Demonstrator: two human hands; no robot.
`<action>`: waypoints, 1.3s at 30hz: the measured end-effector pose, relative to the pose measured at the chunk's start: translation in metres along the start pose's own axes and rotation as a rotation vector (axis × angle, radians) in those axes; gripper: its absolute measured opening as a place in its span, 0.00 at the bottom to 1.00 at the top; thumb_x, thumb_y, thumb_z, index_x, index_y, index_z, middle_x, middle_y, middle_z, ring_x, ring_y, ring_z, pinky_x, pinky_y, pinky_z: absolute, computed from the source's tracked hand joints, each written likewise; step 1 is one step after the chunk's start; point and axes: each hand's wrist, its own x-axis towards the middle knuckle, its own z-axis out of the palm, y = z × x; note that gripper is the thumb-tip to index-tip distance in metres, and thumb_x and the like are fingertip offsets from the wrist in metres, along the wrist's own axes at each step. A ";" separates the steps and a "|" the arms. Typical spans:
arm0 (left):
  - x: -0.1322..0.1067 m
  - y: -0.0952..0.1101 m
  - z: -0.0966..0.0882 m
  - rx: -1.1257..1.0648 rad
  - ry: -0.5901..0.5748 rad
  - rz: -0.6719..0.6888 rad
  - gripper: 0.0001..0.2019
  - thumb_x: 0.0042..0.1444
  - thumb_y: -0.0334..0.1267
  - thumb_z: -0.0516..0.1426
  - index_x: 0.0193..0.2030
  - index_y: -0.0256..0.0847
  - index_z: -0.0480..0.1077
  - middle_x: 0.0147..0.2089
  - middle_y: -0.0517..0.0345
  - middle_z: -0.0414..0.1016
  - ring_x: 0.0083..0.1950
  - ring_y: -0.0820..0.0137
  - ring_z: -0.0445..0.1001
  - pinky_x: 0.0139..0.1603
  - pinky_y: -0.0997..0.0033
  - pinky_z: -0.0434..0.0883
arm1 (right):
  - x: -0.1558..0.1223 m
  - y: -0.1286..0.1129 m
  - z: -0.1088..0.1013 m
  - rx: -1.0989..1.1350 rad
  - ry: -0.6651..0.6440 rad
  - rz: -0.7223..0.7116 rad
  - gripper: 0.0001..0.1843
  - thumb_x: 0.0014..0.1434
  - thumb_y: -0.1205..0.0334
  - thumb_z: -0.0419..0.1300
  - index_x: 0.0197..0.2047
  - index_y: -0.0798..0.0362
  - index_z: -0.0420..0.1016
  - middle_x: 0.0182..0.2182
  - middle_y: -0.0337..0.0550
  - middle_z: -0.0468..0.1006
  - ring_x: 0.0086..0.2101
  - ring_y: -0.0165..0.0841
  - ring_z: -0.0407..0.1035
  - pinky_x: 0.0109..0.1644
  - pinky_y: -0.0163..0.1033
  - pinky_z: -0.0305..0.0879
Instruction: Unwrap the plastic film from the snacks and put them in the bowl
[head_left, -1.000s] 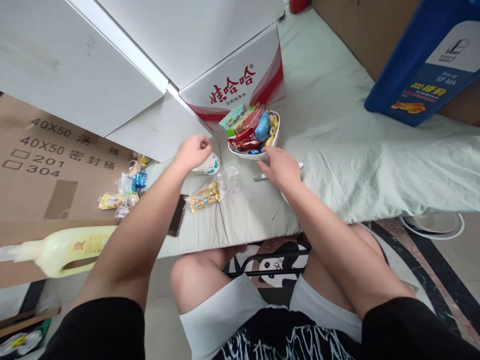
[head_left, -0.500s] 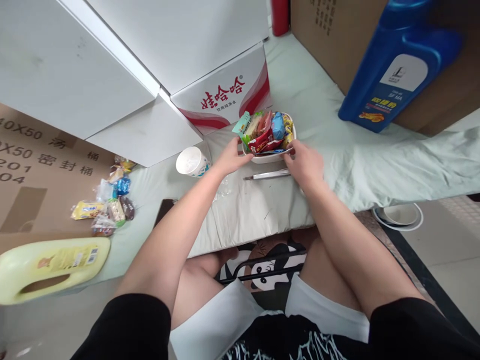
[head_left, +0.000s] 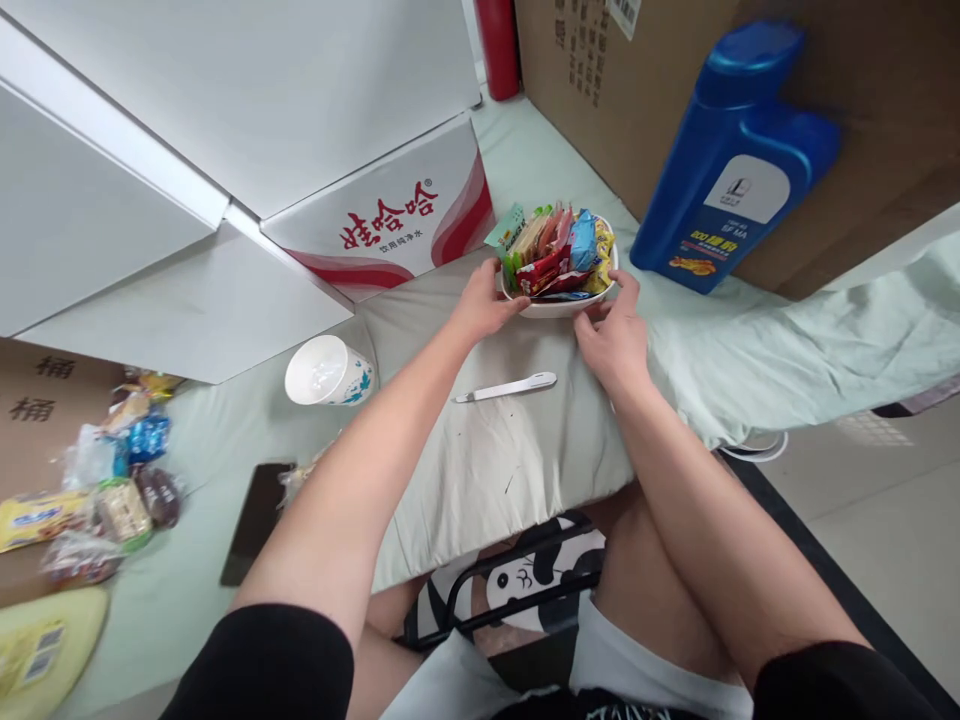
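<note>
Near the upper middle of the frame, both hands are grasping a white bowl, which is sitting on the cloth-covered tabletop. The left hand is holding the bowl's left side, its thumb lying along the near edge, while the right hand is gripping the right side with its fingers bent around the rim. Wrapped snacks are filling the bowl, some standing upright and poking above the rim.

Just below, in the middle of the frame, a white knife is lying flat between the forearms. A paper cup is standing left of centre, and a dark phone is lying below it, near the left forearm. More small packets are forming a loose pile at the left edge. A white box is standing behind the bowl, towards the upper left, and a blue bottle is standing at the upper right, before a brown carton.
</note>
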 end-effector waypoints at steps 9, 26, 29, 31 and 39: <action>0.033 0.007 0.030 0.089 0.096 -0.019 0.29 0.58 0.43 0.66 0.64 0.38 0.64 0.59 0.41 0.77 0.51 0.57 0.82 0.58 0.54 0.76 | 0.046 0.005 0.021 -0.097 -0.008 -0.205 0.12 0.59 0.62 0.55 0.47 0.47 0.62 0.44 0.49 0.78 0.46 0.46 0.75 0.53 0.54 0.70; 0.019 -0.013 0.038 0.716 0.042 0.203 0.18 0.68 0.36 0.51 0.61 0.34 0.70 0.68 0.40 0.72 0.70 0.55 0.69 0.71 0.57 0.66 | 0.146 -0.016 0.051 -0.517 -0.136 -0.281 0.26 0.63 0.56 0.58 0.63 0.49 0.66 0.54 0.60 0.72 0.55 0.56 0.69 0.60 0.68 0.59; 0.018 -0.012 0.037 0.736 0.036 0.181 0.18 0.69 0.36 0.49 0.62 0.34 0.69 0.68 0.41 0.72 0.71 0.57 0.69 0.71 0.57 0.65 | 0.178 -0.019 0.068 -0.526 -0.184 -0.289 0.29 0.63 0.56 0.58 0.66 0.51 0.64 0.59 0.62 0.70 0.59 0.57 0.67 0.62 0.69 0.57; 0.019 -0.014 0.036 0.735 0.029 0.184 0.18 0.70 0.37 0.49 0.62 0.35 0.69 0.69 0.42 0.72 0.71 0.57 0.69 0.71 0.57 0.65 | 0.196 -0.021 0.080 -0.541 -0.212 -0.317 0.31 0.64 0.55 0.58 0.68 0.52 0.63 0.64 0.64 0.66 0.63 0.58 0.63 0.64 0.71 0.54; 0.028 -0.015 0.032 0.675 0.027 0.209 0.17 0.68 0.38 0.48 0.57 0.35 0.70 0.62 0.37 0.75 0.65 0.51 0.73 0.66 0.51 0.68 | 0.163 -0.014 0.059 -0.607 -0.323 -0.437 0.30 0.69 0.57 0.49 0.72 0.55 0.63 0.74 0.55 0.59 0.73 0.49 0.52 0.76 0.63 0.45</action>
